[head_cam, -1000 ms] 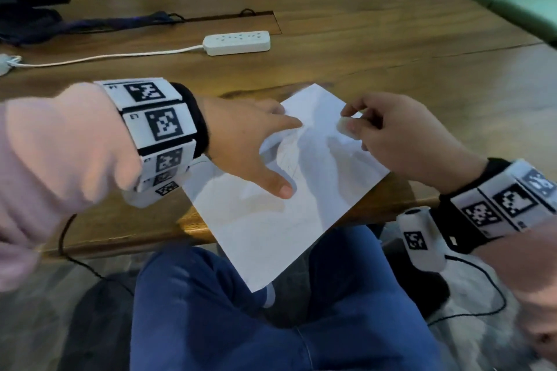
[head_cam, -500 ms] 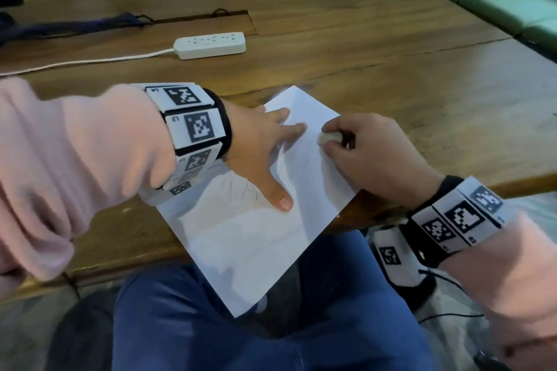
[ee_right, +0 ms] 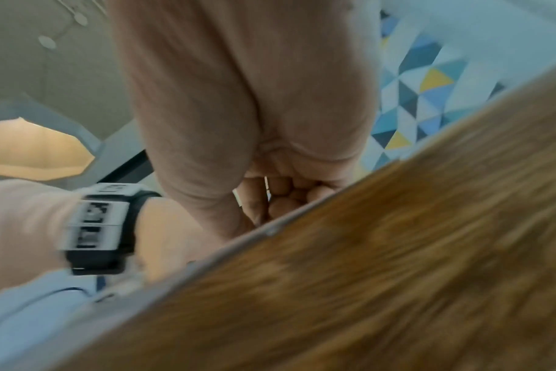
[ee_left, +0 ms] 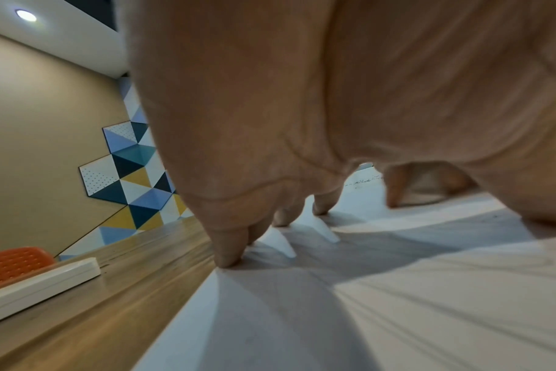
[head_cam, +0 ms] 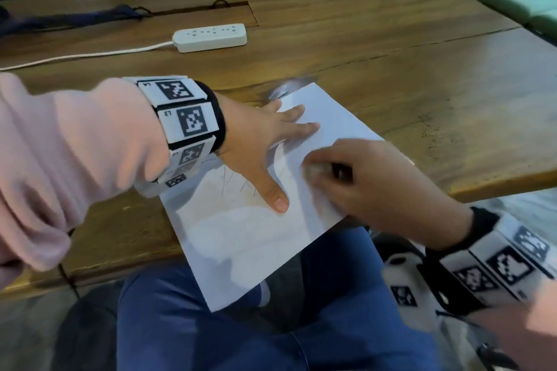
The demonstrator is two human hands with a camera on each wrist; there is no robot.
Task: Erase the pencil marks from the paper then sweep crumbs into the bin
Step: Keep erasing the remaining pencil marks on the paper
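A white sheet of paper (head_cam: 241, 238) lies askew over the near edge of the wooden table (head_cam: 391, 69), its lower corner hanging over my lap. Faint pencil marks (head_cam: 229, 182) show beside my left thumb. My left hand (head_cam: 271, 141) lies flat on the sheet with fingers spread, pinning it down; the left wrist view shows its fingertips (ee_left: 226, 258) pressing on the paper (ee_left: 334, 313). My right hand (head_cam: 355, 178) pinches a small white eraser (head_cam: 313, 172) against the paper just right of the left thumb. The eraser is blurred and mostly hidden by fingers.
A white power strip (head_cam: 211, 37) with its cable lies on the far side of the table. A dark cable bundle (head_cam: 75, 19) runs along the back left. An orange chair (ee_left: 13, 261) stands beyond the table. No bin appears in any view.
My right hand came down with the eraser from the sheet's right corner onto the paper and slid toward the left thumb. The left hand kept pressing the paper in place.
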